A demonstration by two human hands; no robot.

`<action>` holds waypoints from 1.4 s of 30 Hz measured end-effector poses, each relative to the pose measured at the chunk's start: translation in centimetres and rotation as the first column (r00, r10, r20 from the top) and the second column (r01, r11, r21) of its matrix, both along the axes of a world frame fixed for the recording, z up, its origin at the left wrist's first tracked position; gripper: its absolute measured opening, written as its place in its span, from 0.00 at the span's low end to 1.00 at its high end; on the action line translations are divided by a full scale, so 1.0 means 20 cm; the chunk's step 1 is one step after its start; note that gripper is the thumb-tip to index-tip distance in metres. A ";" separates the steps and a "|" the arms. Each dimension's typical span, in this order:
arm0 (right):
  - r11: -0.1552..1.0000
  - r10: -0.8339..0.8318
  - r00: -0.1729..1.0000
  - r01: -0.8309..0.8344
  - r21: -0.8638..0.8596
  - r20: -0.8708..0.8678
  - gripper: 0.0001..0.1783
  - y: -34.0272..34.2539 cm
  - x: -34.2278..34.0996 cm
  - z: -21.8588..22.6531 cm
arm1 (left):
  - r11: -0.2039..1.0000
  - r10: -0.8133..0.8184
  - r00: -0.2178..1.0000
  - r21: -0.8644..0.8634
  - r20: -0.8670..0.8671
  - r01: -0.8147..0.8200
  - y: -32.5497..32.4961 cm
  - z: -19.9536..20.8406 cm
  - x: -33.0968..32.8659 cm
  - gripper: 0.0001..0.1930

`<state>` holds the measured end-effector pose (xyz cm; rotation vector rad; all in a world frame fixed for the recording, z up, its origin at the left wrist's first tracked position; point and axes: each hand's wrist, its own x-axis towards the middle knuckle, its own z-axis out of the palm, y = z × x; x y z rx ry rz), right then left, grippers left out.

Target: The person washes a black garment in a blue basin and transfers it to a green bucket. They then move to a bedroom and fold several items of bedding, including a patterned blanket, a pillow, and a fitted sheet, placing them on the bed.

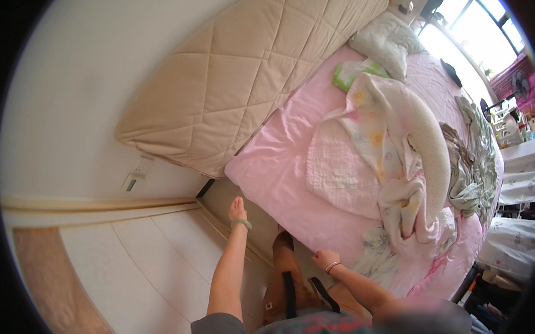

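Now, line by line:
Left hand: the left hand (238, 209) reaches forward to the side of the bed (259, 225), below the corner of the pink sheet (279, 161); fingers look extended, gripping nothing that shows, though whether it touches the bed side I cannot tell.
Right hand: the right hand (325, 259) rests on the sheet's near edge, fingers curled down over it; a firm grasp cannot be made out.
Wrists: a bangle on each.
On the bed: a crumpled floral blanket (391, 171), a long bolster (429, 137), a pillow (386, 44).
Beside the bed: a beige quilted headboard (235, 77) against the wall (88, 84).
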<state>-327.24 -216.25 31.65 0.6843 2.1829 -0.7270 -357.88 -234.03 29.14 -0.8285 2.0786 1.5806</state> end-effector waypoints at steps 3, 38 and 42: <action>1.000 0.028 0.994 -0.027 -0.009 0.101 0.15 -0.10 -0.16 -0.11 | 0.984 -0.153 0.988 -0.100 -0.028 0.149 -0.07 -0.22 -0.34 0.22; 0.827 0.398 0.914 -0.395 -0.401 -0.079 0.08 -0.15 -0.47 -0.87 | 0.280 -0.631 0.753 -0.850 0.188 0.447 -0.20 -0.77 -1.01 0.18; 0.828 0.401 0.911 -0.406 -0.387 -0.096 0.10 -0.12 -0.47 -0.77 | 0.476 -0.702 0.712 -0.727 0.024 0.495 -0.42 -0.72 -0.98 0.16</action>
